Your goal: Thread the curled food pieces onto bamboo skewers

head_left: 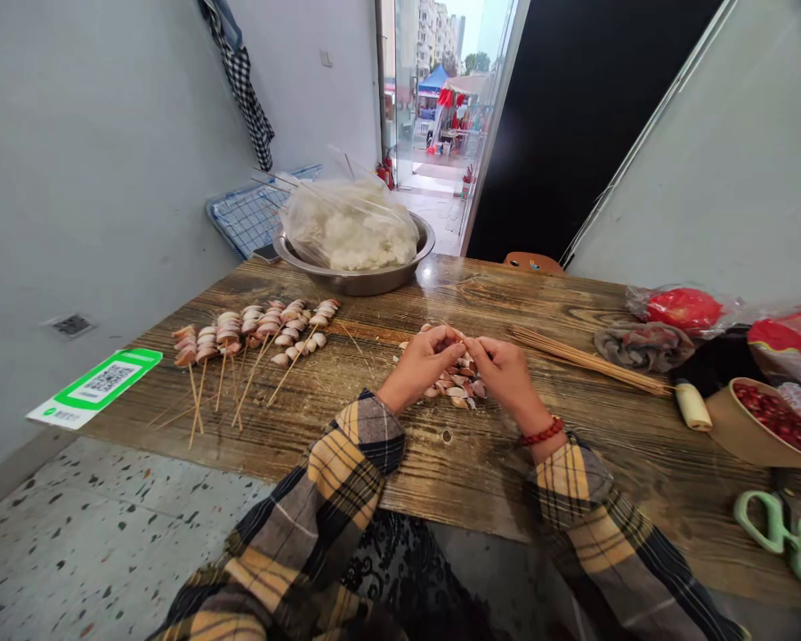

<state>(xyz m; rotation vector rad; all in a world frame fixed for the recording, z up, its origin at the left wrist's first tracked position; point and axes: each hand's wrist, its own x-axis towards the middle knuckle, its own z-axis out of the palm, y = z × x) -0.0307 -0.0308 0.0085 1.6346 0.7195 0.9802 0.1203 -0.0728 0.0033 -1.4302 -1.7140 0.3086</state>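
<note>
Over a pile of loose garlic cloves on the wooden table, my left hand and my right hand meet fingertip to fingertip. Both are closed in a pinch. Whatever lies between the fingers is too small and covered to make out. The hands hide part of the pile. To the left lie several skewers of threaded garlic cloves, their bare stick ends pointing toward me. A bundle of bare wooden skewers rests to the right of my right hand.
At the back stands a metal basin with a plastic bag of pale stuff. A QR-code card lies at the left edge. On the right are a grey rag, a bowl of red pieces and green-handled scissors.
</note>
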